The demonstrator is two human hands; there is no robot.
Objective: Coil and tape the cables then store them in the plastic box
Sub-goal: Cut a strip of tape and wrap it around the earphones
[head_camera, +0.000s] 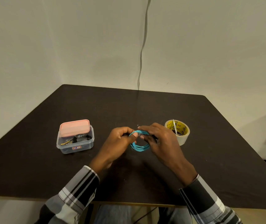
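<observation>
Both hands, left hand [121,139] and right hand [158,138], pinch the blue cable coil [140,143].

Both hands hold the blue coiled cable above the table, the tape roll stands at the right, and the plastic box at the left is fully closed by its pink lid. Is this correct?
Not quite. In the head view the pink lid covers only the rear of the plastic box; its front is open.

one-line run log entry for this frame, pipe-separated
stage: coiling | left hand + right hand: both hold blue cable coil | tape roll: untouched, right | plastic box: lid ajar, dark cable inside
</observation>
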